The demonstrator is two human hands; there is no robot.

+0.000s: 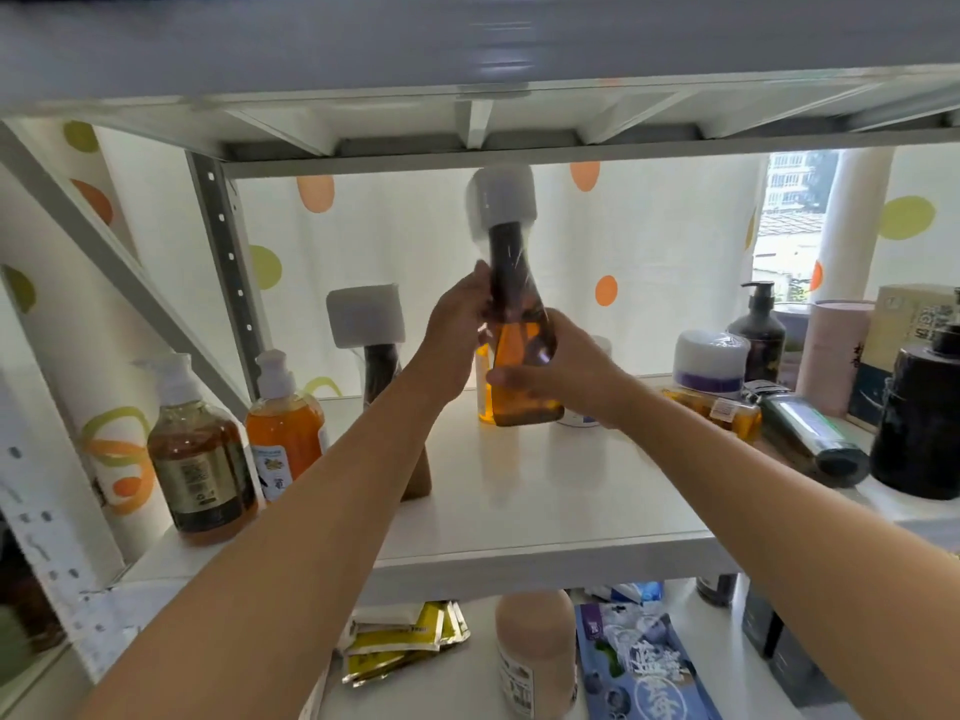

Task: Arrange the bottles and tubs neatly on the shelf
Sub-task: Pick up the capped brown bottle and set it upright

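A tall amber bottle (pixel 519 350) with a big white square cap is held upright just above the white shelf (pixel 545 511), near its back middle. My left hand (pixel 457 340) grips its neck from the left, and my right hand (pixel 566 371) holds its lower body from the right. A second bottle of the same kind (pixel 371 330) stands to the left, partly behind my left forearm. Two pump bottles, one brown (pixel 200 459) and one orange (pixel 285 423), stand at the shelf's left end. Another orange bottle (pixel 484 387) stands half hidden behind the held one.
On the right sit a white tub (pixel 709 361), a dark pump bottle (pixel 758 330), two bottles lying down (pixel 810 433), a black jar (pixel 917 423) and boxes (pixel 909 324). The upper shelf (pixel 467 122) hangs close above the cap. Packets and a bottle (pixel 535 652) lie on the lower shelf.
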